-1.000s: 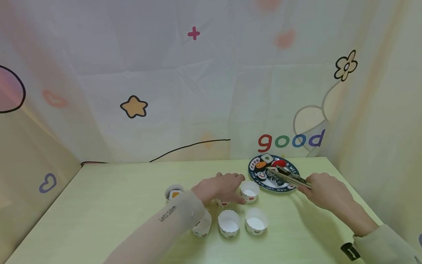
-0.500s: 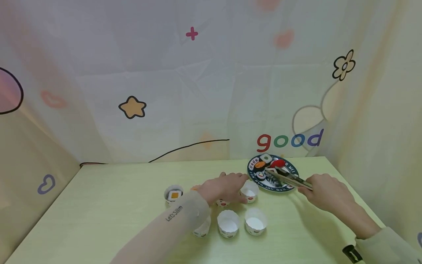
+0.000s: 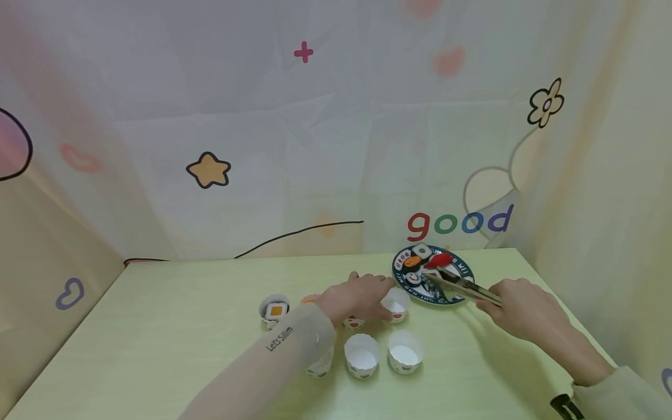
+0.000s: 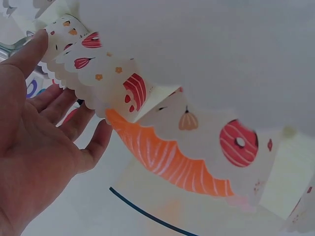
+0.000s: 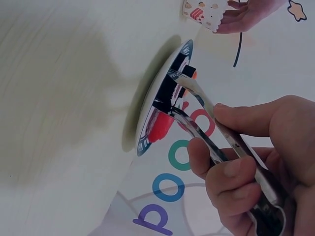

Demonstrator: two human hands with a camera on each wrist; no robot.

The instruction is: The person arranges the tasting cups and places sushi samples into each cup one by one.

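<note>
My right hand (image 3: 530, 309) grips metal tongs (image 5: 221, 128) over a patterned round plate (image 3: 457, 299) of sushi pieces. In the right wrist view the tong tips stand either side of a black-sided sushi piece (image 5: 167, 91); whether they squeeze it is hard to tell. Beside it lies a red-topped piece (image 5: 160, 127). My left hand (image 3: 357, 297) holds the back right paper baking cup (image 3: 397, 306), thumb on one side and fingers on the other. Under that hand, another printed cup (image 4: 118, 83) partly shows. An orange salmon-topped piece (image 4: 167, 160) sits in a further cup (image 4: 206, 132).
Two white paper cups, a middle one (image 3: 361, 357) and a right one (image 3: 405, 353), stand in the front row. Another front cup (image 3: 320, 364) is half hidden by my left sleeve. A cup with an egg-topped piece (image 3: 275, 311) stands at left. A printed curtain backs the table (image 3: 173, 326).
My left hand has shifted slightly right onto the back right cup, uncovering some of the orange piece. The tongs stay at the plate, and the dark striped piece there now looks tilted.
</note>
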